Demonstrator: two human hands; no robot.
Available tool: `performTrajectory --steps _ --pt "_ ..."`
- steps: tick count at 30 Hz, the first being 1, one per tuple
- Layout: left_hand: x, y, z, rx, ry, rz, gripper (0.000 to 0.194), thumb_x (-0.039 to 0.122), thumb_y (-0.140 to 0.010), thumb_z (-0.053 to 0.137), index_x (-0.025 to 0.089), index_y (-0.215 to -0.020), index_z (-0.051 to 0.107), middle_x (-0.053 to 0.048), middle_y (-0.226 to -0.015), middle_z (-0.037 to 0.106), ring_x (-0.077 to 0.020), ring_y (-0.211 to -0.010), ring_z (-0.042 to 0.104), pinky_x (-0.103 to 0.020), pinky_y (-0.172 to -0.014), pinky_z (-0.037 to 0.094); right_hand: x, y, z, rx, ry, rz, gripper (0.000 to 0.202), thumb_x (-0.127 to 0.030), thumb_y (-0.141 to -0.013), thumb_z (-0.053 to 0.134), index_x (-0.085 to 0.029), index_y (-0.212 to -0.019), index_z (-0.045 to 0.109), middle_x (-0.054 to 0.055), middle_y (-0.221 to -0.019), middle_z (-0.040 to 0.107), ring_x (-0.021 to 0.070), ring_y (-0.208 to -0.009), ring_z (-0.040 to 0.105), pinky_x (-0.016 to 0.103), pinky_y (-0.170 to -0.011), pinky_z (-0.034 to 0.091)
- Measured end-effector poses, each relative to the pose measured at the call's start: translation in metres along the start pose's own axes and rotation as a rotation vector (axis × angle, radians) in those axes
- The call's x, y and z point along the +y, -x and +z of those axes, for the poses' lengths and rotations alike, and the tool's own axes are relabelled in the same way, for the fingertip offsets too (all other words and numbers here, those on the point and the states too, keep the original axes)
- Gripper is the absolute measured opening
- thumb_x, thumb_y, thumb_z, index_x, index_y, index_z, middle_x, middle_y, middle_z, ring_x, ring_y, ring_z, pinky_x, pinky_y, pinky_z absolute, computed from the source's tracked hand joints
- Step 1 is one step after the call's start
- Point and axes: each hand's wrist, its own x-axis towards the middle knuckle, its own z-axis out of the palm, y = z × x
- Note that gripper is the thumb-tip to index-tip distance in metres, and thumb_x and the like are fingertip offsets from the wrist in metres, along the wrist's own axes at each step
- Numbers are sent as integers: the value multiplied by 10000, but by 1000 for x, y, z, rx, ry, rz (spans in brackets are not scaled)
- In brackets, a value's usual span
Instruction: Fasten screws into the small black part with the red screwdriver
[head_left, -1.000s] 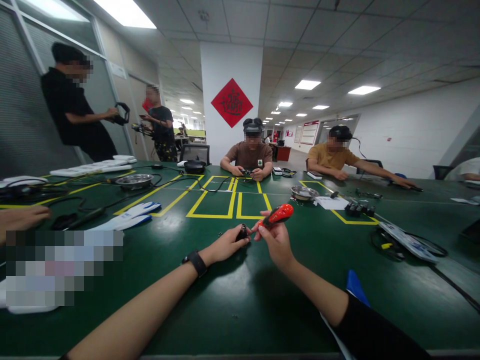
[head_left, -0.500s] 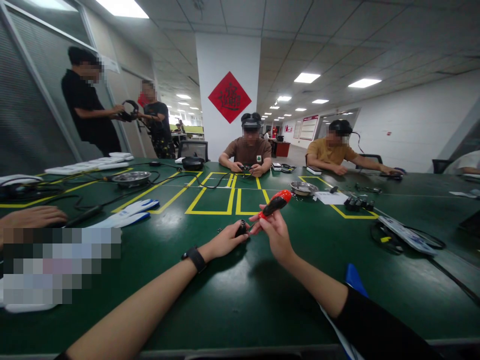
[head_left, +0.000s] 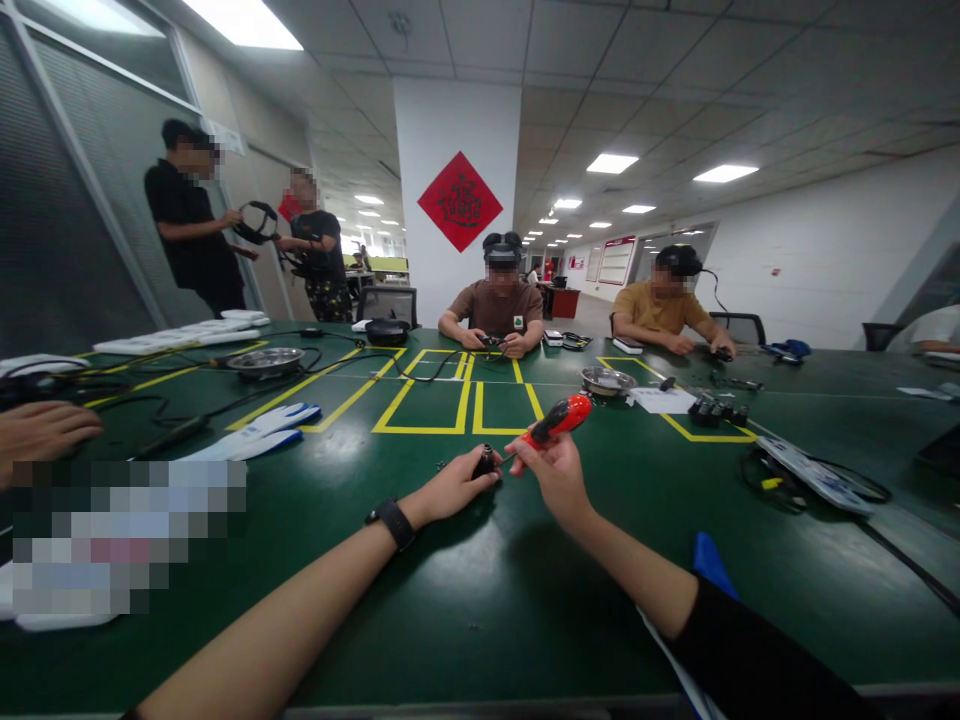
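Gripping with both: my left hand (head_left: 452,487) is clamping the black part (head_left: 486,462), my right hand (head_left: 559,474) is holding the driver (head_left: 557,421).
Over the table (head_left: 465,630), its shaft (head_left: 508,458) is pointing partward; I'm judging straight alignment prevents slipping.

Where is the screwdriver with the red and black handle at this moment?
In the head view, the red-and-black screwdriver is slightly right of centre, in the right hand's grip, beside the small black cylindrical part in the left hand's grip.
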Motion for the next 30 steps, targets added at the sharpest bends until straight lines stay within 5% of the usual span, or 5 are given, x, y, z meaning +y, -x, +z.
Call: performTrajectory --steps 6,15,19,26,30 --pt "0 1 0 19 -11 8 209 288 -833 479 162 -997 506 -36 -953 604 -169 -846 546 -307 -811 426 -5 2 0 -84 -42 13 310 -256 -832 506 -184 -1130 463 38 -867 642 108 -607 595 271 -599 496" --pt "-2 0 0 5 7 10 217 279 -836 470 159 -1014 503 -31 -923 607 -165 -823 550 -302 -788 434 1 -1 2 54 68 -9 275 -263 -694 683 -186 -840 463 -9 -699 636 107 -506 582 247 -514 492" --pt "-2 1 0 -3 28 -5 219 277 -840 465 161 -1024 494 -34 -939 612 -165 -833 557 -308 -802 434 2 -2 0 87 57 -15 363 -242 -646 719 -197 -882 447 -27 -705 621 107 -520 582 249 -519 509" --pt "-2 1 0 -4 50 8 212 287 -839 467 166 -1010 498 -46 -959 617 -170 -854 564 -314 -826 434 1 -2 -1 -33 -31 15 322 -294 -825 506 -190 -1126 460 44 -909 625 113 -643 581 276 -607 501" --pt "-4 1 0 -14 66 -3 238 283 -838 463 162 -1042 490 -51 -959 620 -172 -848 564 -317 -816 442 1 -4 -1 34 80 -31 261 -293 -791 568 -189 -1024 514 42 -905 622 114 -656 556 255 -582 470"
